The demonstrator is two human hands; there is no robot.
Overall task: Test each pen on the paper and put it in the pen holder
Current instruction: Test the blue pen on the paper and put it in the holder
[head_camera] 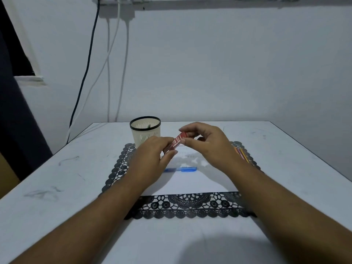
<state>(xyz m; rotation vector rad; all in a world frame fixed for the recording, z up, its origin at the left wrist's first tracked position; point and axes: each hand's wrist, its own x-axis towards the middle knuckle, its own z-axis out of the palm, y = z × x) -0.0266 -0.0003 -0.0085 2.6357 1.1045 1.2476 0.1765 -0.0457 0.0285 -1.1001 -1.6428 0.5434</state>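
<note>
Pinching a red marker (177, 142) between them, the left hand (152, 159) and right hand (207, 143) probably uncap it for testing; pen holder (145, 133) waits at eleven o'clock.

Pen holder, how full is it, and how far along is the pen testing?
One dark item shows inside the pen holder, so little looks done. In hand: left hand and right hand both grip a red marker. Left: the blue pen on the paper and the pens at right.
</note>
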